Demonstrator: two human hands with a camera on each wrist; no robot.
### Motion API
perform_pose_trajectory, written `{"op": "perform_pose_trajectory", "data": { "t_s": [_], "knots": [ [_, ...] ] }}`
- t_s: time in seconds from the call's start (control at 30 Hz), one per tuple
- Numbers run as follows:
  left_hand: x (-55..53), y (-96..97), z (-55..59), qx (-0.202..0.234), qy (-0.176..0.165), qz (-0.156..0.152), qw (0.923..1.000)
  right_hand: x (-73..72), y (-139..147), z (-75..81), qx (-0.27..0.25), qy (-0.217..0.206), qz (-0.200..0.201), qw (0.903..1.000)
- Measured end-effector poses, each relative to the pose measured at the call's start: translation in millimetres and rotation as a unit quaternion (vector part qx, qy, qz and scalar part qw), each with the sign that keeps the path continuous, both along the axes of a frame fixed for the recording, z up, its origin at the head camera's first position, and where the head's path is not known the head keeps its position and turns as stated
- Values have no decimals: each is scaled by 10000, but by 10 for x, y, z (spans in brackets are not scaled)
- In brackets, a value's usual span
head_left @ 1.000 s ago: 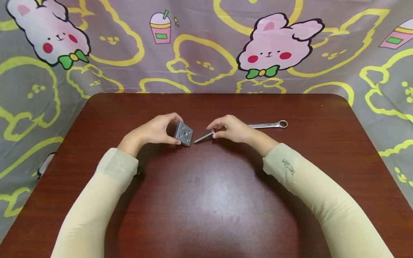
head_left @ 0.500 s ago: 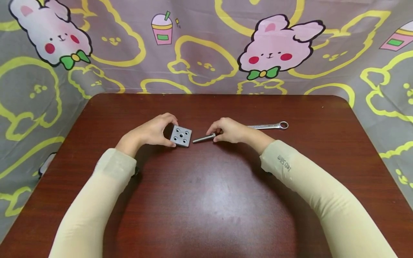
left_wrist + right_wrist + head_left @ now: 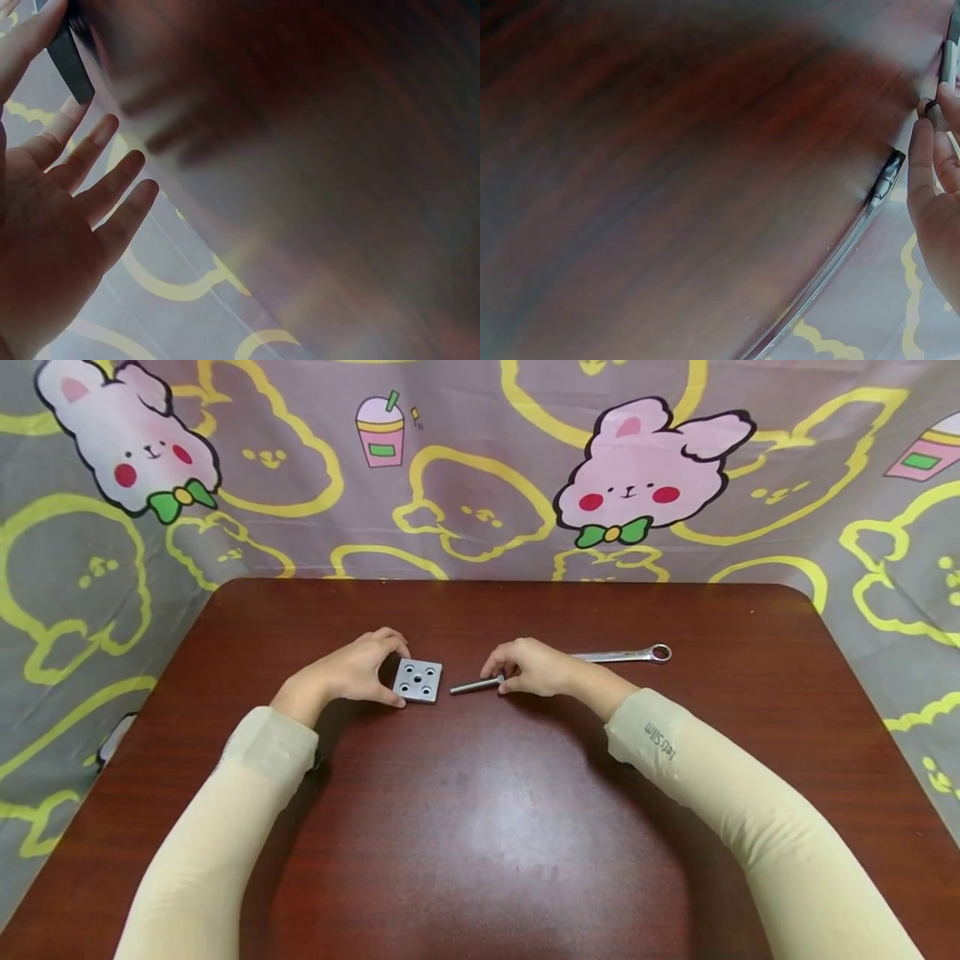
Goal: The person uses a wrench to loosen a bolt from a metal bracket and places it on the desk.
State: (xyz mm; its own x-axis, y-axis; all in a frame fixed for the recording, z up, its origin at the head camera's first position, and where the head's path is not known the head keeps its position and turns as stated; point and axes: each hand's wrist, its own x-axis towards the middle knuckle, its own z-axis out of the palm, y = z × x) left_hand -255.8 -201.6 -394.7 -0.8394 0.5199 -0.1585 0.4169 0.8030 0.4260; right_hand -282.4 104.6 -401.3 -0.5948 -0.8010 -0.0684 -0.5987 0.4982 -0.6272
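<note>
My left hand [image 3: 352,668] pinches a square grey metal plate [image 3: 412,688] between thumb and fingertips, at opposite edges. Several round holes show in the plate's face, one at its centre. In the left wrist view the plate [image 3: 72,69] appears edge-on, the other fingers spread beside it. To the right, my right hand [image 3: 540,667] holds a long silver bolt [image 3: 472,686] by its head, shank pointing left at the plate with a small gap between them. The right wrist view catches the bolt's head [image 3: 936,115] between thumb and fingers.
A combination wrench [image 3: 622,656] lies behind the right hand, its ring end to the right and its other end hidden by the hand. The brown wooden table [image 3: 480,827] meets a patterned cloth [image 3: 480,468] at the back and sides.
The plate has turned its holed face upward, coming lower and slightly left in the left hand. The bolt has swung nearer to level. Both hands keep their hold.
</note>
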Motion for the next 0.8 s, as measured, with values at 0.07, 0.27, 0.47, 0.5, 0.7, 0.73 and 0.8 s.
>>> {"op": "perform_pose_trajectory", "data": {
  "t_s": [0.07, 0.27, 0.47, 0.5, 0.7, 0.73, 0.8],
  "knots": [
    [-3, -11, -26, 9, 12, -15, 10000, 2, -12, -13, -22, 7, 10, 10000],
    [9, -28, -37, 27, 89, -34, 10000, 18, -50, -40, -121, 54, -38, 9999],
    [7, -34, -26, -57, 63, 8, 10000, 38, -63, -40, -195, 88, -209, 9996],
    [6, -36, -27, -79, 47, 29, 10000, 38, -62, -40, -201, 73, -217, 9995],
    [-6, -38, -34, -144, -43, 40, 9999, 23, -32, -40, -262, -85, -381, 9989],
    [-6, -39, -34, -146, -60, 26, 9999, 18, -21, -37, -282, -114, -421, 9986],
    [-3, -41, -32, -151, -100, -1, 9998, 6, 14, -14, -354, -185, -501, 9979]
  ]
}}
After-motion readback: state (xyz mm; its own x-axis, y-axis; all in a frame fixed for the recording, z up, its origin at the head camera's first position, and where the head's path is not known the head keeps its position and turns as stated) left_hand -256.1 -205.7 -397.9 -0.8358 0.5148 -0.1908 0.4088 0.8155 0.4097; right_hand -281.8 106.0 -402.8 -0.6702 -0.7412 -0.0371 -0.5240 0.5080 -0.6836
